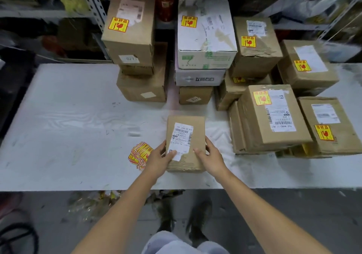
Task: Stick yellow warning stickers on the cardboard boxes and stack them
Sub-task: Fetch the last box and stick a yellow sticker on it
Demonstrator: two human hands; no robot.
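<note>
We hold a small box (196, 128) between both hands, near the middle of the table's (68, 116) front edge. Our left hand (157, 158) grips its left long side, with the fingers curled down that side and the thumb on top, over the near corner of the white label (182, 136). Our right hand (208, 156) grips the right long side the same way, thumb on bare cardboard. We cannot tell whether the box rests on the table or is just lifted.

No yellow sticker shows on it. The stickers (140, 152) lie in a fanned pile on the table just left of our left hand. The stacks (203, 38) line the far edge and the right end, their top boxes already marked.

We judge this box light and fairly stiff, easy to carry by its long sides. Its near end looks creased, so a gentle squeeze should do. The bare strip right of the label looks fit for a sticker. The stickers are thin and may cling together, so one would probably have to be peeled off by its edge.
</note>
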